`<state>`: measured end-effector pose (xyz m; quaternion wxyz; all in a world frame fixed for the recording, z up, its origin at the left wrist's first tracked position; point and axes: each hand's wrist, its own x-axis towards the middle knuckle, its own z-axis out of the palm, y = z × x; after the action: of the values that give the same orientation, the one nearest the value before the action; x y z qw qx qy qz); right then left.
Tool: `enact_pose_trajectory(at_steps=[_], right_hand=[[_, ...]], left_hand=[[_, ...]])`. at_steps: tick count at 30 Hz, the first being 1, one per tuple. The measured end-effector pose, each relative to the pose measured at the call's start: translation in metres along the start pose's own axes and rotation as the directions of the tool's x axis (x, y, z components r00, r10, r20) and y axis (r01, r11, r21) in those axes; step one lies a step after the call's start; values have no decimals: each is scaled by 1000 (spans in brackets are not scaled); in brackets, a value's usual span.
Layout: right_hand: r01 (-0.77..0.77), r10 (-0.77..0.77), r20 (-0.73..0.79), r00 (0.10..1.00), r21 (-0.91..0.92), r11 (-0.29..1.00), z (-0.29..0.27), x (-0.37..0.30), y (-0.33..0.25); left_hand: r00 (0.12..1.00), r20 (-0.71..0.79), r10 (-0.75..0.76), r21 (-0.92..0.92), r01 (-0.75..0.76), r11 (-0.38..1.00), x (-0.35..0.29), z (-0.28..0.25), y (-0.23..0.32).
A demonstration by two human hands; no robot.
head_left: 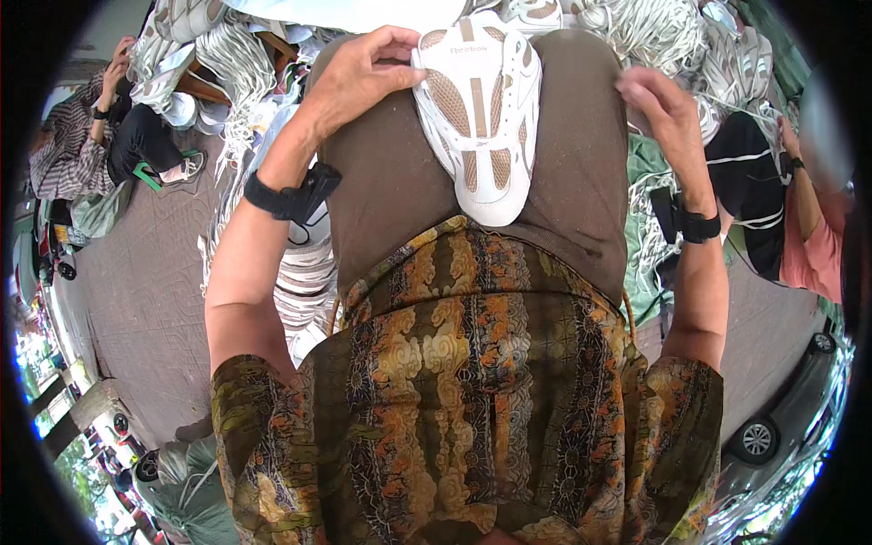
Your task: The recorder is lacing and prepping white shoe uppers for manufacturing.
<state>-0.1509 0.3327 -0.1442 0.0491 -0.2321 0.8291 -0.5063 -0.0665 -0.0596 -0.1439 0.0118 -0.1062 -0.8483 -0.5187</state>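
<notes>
White shoe (488,109) on lap (581,136), left hand (350,84) touching it.

White-and-tan mesh sneaker (490,118) lying across brown trousers (581,136), toe pointing near. Left hand (368,77) is right at its far-left edge, right hand's (663,109) kinda blurry, off to the right.

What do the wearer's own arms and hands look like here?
The left hand and right hand are gloveless. Both wear black wrist straps with dark, boxy attachments. The loose, short sleeves have an ornate olive, orange and gold pattern.
</notes>
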Motion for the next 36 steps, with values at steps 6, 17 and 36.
enact_pose_trajectory(at_steps=[6, 17, 36], right_hand=[[-253, 342, 81, 936, -519, 817, -33, -109, 255], [-841, 736, -424, 528, -379, 386, 13, -288, 357], [-900, 760, -493, 423, -129, 418, 82, -161, 425]], left_hand=[[999, -51, -14, 268, 27, 963, 16, 4, -33], [951, -191, -243, 77, 261, 962, -11, 24, 3], [897, -430, -102, 210, 209, 955, -41, 90, 89]])
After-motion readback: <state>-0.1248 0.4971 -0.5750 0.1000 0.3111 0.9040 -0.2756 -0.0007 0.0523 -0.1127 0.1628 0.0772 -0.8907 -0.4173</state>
